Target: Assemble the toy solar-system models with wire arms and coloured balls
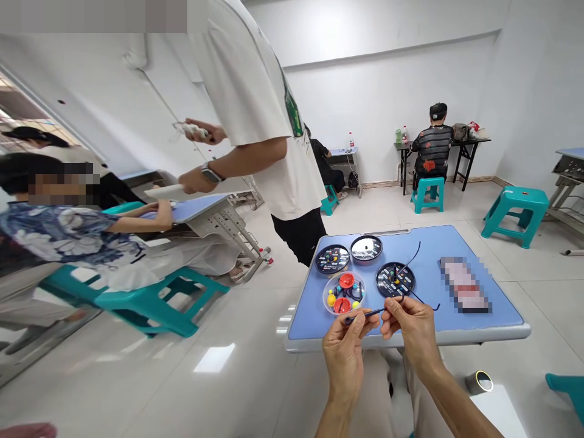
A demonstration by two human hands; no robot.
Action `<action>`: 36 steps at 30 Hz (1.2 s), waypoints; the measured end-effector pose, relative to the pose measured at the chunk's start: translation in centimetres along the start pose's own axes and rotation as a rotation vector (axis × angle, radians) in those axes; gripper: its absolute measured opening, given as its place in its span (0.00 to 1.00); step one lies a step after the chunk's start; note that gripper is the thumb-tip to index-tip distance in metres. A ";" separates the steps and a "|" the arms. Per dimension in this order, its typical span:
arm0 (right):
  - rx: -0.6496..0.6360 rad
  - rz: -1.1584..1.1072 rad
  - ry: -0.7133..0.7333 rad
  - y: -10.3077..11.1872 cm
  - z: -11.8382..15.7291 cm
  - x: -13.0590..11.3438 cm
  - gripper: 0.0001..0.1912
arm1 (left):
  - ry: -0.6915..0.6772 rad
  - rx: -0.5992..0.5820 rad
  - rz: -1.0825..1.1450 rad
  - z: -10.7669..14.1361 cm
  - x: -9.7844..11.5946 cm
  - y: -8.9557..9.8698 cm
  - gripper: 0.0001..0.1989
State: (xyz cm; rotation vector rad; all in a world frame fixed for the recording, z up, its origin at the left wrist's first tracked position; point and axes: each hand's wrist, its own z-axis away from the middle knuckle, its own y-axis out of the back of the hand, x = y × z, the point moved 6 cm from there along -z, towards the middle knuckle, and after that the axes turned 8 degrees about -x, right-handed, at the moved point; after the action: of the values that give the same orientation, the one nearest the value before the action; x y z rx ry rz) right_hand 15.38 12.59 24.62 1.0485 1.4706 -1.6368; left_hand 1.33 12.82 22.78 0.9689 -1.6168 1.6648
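Observation:
A thin dark rod (375, 312) is stretched between my two hands above the table's front edge. My left hand (344, 350) pinches it near its knobbed left end. The fingertips of my right hand (414, 325) are closed on its other end. Just beyond my right hand lies a black printed disc (395, 281) with a centre post and thin bent rods (413, 254) reaching out from it. A clear round tub (325, 299) holds red cups, yellow and teal balls and dark pieces. Behind it are another printed disc (333, 260) and a round dish (366, 249) with a shiny inside.
A blurred-out flat object (465, 285) lies at the right of the blue table (424, 243). A standing person in a white shirt (255, 91) is close on the left. Teal stools (515, 213) stand around. A dark cylinder (479, 382) is below at right.

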 end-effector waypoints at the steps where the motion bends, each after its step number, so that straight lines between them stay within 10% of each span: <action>1: 0.005 -0.006 -0.007 0.0 -0.1 0.2 0.21 | 0.004 -0.001 -0.004 -0.1 -0.1 0.1 0.12; 24: -0.001 0.079 -0.011 2.2 -0.2 0.8 0.20 | 0.035 -0.032 -0.309 -0.9 -1.6 0.2 0.16; 36: 0.041 0.642 0.651 2.8 -0.7 -3.1 0.07 | 0.115 -0.439 -0.315 -7.7 -2.3 -6.8 0.22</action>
State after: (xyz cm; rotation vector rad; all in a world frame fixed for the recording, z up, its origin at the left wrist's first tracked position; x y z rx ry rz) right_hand 19.33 12.87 26.15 1.9536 1.2597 -0.9020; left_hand 7.61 21.01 24.70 0.8315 -1.5667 1.0755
